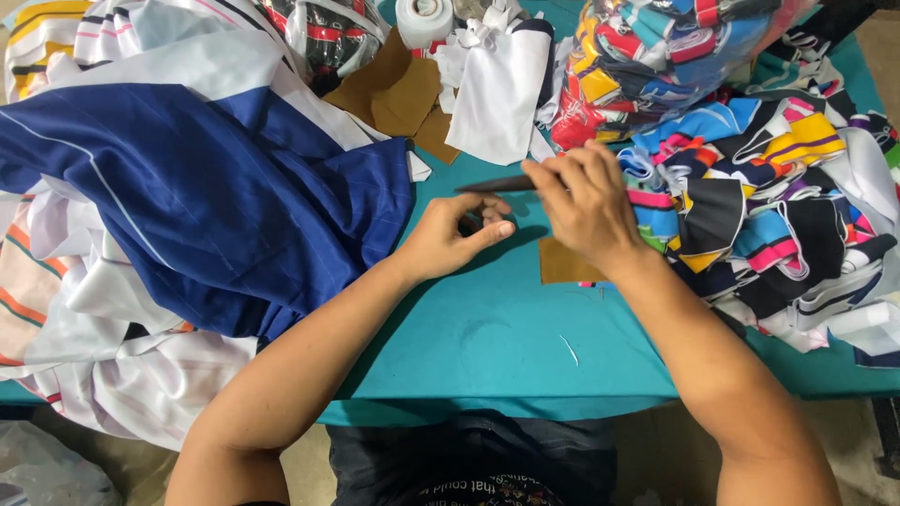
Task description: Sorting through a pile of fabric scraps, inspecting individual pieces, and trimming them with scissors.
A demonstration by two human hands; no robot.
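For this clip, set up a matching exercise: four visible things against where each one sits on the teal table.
Things:
1. navy blue striped cloth
2. brown card piece
3. clear bag of bright fabric scraps
4. thin dark tool

Places:
A. far edge, right of centre
B. held in the right hand
C. heaped left of the left hand
D. flat on the teal table, partly under the right wrist

Pairs: 1-C, 2-D, 3-A, 4-B
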